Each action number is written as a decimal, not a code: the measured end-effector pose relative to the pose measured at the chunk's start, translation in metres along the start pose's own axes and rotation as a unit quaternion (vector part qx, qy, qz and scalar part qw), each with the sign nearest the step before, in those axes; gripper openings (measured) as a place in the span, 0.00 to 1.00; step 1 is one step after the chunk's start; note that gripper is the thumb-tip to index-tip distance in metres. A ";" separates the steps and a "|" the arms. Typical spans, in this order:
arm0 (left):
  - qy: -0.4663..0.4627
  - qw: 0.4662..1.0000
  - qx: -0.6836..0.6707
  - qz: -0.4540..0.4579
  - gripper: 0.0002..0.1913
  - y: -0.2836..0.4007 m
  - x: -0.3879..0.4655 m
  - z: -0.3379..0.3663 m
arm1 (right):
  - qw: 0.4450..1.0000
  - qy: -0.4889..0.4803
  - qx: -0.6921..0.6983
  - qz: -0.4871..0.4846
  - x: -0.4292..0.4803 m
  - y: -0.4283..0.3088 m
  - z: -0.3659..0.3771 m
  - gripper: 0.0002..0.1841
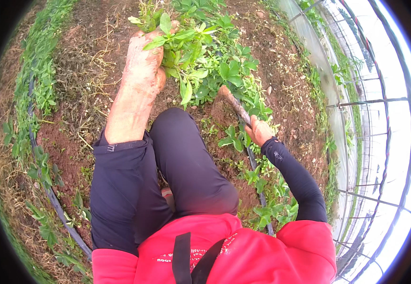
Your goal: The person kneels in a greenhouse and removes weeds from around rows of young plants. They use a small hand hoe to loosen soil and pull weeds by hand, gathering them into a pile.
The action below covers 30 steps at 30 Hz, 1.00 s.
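Note:
My left hand [150, 49], smeared with soil, is closed around a bunch of leafy green plants [186, 44] at the top of the view. Their leaves hang over its right side and partly cover the fingers. In my right hand [260, 131] is the handle of a hand tool [235, 104], with soil on its front end. The tool's head is blurred and low among the foliage, so its exact shape is unclear. Around the tool grow strawberry-like plants [232, 72] with broad toothed leaves, mixed with smaller light green plants [205, 85].
A black drip hose [54, 202] runs along the left row, and another drip hose [262, 198] lies beneath the right row. Dry stems [88, 67] litter the brown soil [283, 71]. Plastic sheeting [319, 53] and a metal greenhouse frame [379, 101] rise at the right.

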State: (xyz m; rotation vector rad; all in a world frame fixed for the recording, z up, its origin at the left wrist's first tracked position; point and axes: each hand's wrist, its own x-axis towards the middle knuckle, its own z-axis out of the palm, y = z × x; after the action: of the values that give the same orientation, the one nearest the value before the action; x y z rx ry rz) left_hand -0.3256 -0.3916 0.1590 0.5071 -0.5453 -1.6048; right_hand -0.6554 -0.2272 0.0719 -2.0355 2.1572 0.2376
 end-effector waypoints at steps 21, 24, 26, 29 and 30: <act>0.099 0.988 0.103 -0.062 0.11 -0.014 0.002 0.000 | 0.997 -0.065 0.010 0.038 -0.125 0.005 0.027 0.16; 0.091 0.989 0.099 -0.063 0.11 -0.007 -0.004 0.000 | 0.987 -0.129 0.011 0.100 -0.172 0.021 0.027 0.16; 0.096 0.987 0.114 -0.050 0.12 0.000 -0.002 -0.004 | 0.989 -0.106 0.020 0.103 -0.198 0.034 0.025 0.16; 0.086 0.986 0.141 -0.035 0.13 0.009 0.006 -0.017 | 0.983 -0.067 0.085 0.151 -0.230 0.052 0.019 0.16; 0.089 0.987 0.134 -0.028 0.14 0.012 0.008 -0.022 | 0.984 -0.028 0.087 0.155 -0.237 0.056 0.017 0.16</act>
State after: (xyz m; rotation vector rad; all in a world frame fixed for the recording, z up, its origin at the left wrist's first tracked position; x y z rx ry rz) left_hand -0.3036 -0.4022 0.1483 0.8653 -0.6180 -1.5276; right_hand -0.6980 0.0098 0.1093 -1.5797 2.3594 0.1357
